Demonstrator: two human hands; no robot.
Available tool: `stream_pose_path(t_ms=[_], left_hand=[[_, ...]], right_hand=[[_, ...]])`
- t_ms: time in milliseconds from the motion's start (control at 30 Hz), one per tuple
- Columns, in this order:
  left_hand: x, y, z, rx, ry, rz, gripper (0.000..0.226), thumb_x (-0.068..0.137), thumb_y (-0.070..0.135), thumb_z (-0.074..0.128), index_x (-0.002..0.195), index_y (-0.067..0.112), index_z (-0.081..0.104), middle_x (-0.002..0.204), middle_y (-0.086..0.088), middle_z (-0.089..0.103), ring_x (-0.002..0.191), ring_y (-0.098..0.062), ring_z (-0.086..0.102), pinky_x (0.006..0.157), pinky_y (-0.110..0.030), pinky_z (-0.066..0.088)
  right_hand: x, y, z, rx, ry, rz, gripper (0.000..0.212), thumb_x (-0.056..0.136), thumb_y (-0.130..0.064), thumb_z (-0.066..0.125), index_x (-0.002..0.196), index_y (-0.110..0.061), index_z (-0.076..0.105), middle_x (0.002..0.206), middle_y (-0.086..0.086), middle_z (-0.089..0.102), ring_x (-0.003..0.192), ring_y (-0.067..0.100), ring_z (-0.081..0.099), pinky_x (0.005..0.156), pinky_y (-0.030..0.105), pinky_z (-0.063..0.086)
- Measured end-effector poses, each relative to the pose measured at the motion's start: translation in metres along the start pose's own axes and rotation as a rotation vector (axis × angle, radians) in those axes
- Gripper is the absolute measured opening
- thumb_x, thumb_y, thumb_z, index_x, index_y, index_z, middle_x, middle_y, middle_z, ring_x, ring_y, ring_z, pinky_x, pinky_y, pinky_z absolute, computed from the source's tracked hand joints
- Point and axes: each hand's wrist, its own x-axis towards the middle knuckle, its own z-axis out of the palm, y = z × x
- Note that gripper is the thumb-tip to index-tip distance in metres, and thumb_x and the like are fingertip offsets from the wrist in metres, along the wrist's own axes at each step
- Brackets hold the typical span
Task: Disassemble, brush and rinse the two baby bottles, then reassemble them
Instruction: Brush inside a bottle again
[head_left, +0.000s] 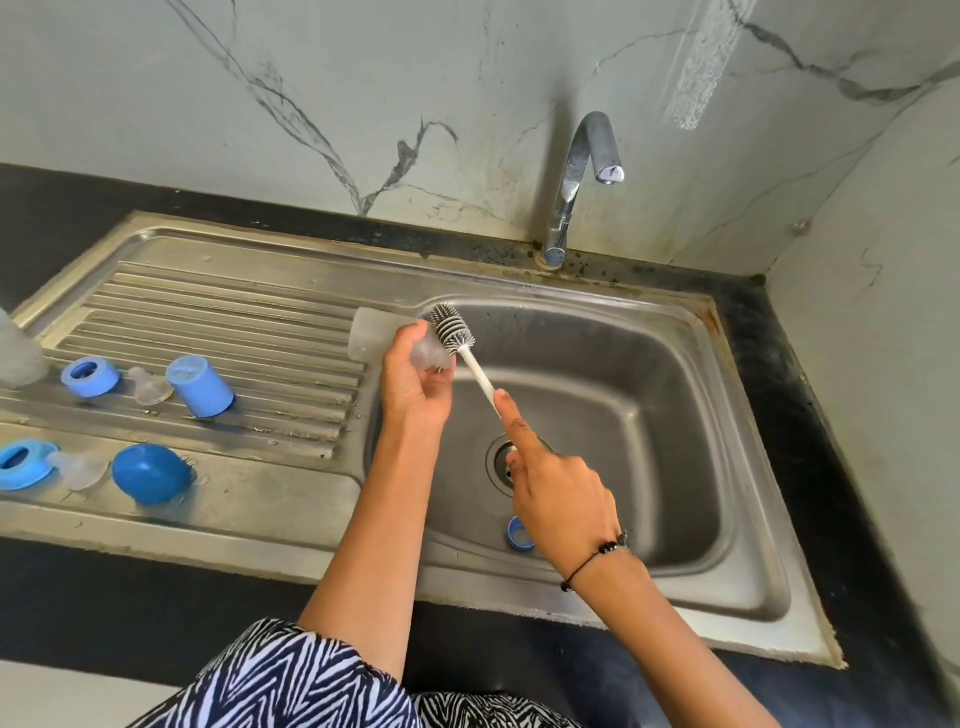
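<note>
Over the left rim of the sink basin (675, 364), the left hand (413, 382) grips a clear baby bottle (376, 332) lying on its side, fingers curled round its neck end, its base pointing out over the ribbed drainboard (234, 312). The right hand (558, 493) holds the white handle of the bottle brush (457, 332), index finger stretched along the shaft, the other fingers wrapped round the handle's lower end. The bristled head sits right at the bottle's mouth, just outside it.

On the drainboard's left part stand a blue collar ring (91, 376), a clear teat (148, 387) and a blue cap (200, 384) in a row. Nearer the front edge lie a second blue ring (23, 464), another teat (78, 467) and a round blue cap (150, 473). A second clear bottle (18, 348) shows at the far left edge. A small blue ring (517, 535) lies in the basin near its front wall. The tap (576, 176) rises behind the basin, no water running.
</note>
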Motion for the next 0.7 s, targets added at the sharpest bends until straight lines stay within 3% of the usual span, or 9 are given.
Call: stream_pose_path(t_ms=[100,167,233,333,533,633,700], left_hand=[[-0.002,0.002,-0.005,-0.054,-0.187,0.024,0.011,0.089,0.011,0.055,0.079,0.017,0.056,0.086,-0.003,0.061,0.085,-0.016,0.056,0.079,-0.029,0.043],[0.000,0.005,-0.008,-0.070,-0.319,0.019,0.006,0.087,0.017,0.056,0.091,0.015,0.060,0.089,-0.005,0.065,0.089,-0.018,0.059,0.089,-0.033,0.042],[0.001,0.008,-0.008,-0.025,-0.379,0.030,0.022,0.081,0.018,0.059,0.102,0.013,0.059,0.094,-0.006,0.068,0.092,-0.019,0.063,0.093,-0.036,0.045],[0.002,0.005,-0.005,0.091,-0.340,0.096,0.017,0.086,0.008,0.056,0.102,0.013,0.058,0.098,-0.007,0.067,0.092,-0.019,0.066,0.084,-0.034,0.054],[0.002,-0.005,0.004,0.064,-0.134,0.132,0.011,0.089,0.007,0.058,0.096,0.015,0.057,0.093,-0.005,0.062,0.088,-0.018,0.062,0.061,-0.026,0.057],[0.005,-0.006,0.003,0.049,-0.047,0.136,0.023,0.086,0.007,0.061,0.107,0.013,0.053,0.095,-0.005,0.060,0.085,-0.016,0.061,0.061,-0.029,0.055],[0.003,-0.008,0.004,0.090,-0.029,0.132,0.026,0.086,0.008,0.062,0.109,0.014,0.052,0.094,-0.002,0.059,0.083,-0.014,0.060,0.068,-0.032,0.052]], right_hand=[[0.001,-0.002,0.001,0.010,0.021,-0.015,0.060,0.101,-0.027,0.027,0.144,-0.048,-0.009,0.067,0.002,0.040,0.056,0.021,0.038,0.057,0.032,0.036],[0.007,-0.001,0.000,0.017,0.048,-0.007,0.060,0.101,-0.026,0.028,0.143,-0.049,-0.008,0.060,-0.001,0.037,0.051,0.017,0.033,0.058,0.033,0.036],[0.012,0.003,-0.004,0.048,0.066,0.008,0.060,0.100,-0.025,0.028,0.143,-0.052,-0.005,0.060,0.000,0.039,0.057,0.022,0.039,0.060,0.035,0.038],[0.014,0.008,-0.006,0.077,0.059,0.026,0.060,0.100,-0.026,0.029,0.142,-0.054,-0.003,0.063,0.002,0.044,0.064,0.027,0.044,0.061,0.035,0.038],[0.003,0.005,0.002,0.035,0.052,0.036,0.062,0.101,-0.025,0.028,0.142,-0.042,-0.016,0.061,-0.002,0.037,0.048,0.011,0.030,0.056,0.031,0.035],[-0.005,0.004,0.012,0.026,-0.001,0.037,0.063,0.101,-0.025,0.027,0.142,-0.047,-0.015,0.077,0.002,0.047,0.053,0.016,0.038,0.056,0.030,0.039],[-0.001,0.003,0.011,-0.011,0.003,0.049,0.062,0.102,-0.025,0.027,0.143,-0.047,-0.014,0.072,0.002,0.045,0.051,0.015,0.036,0.054,0.029,0.038]])
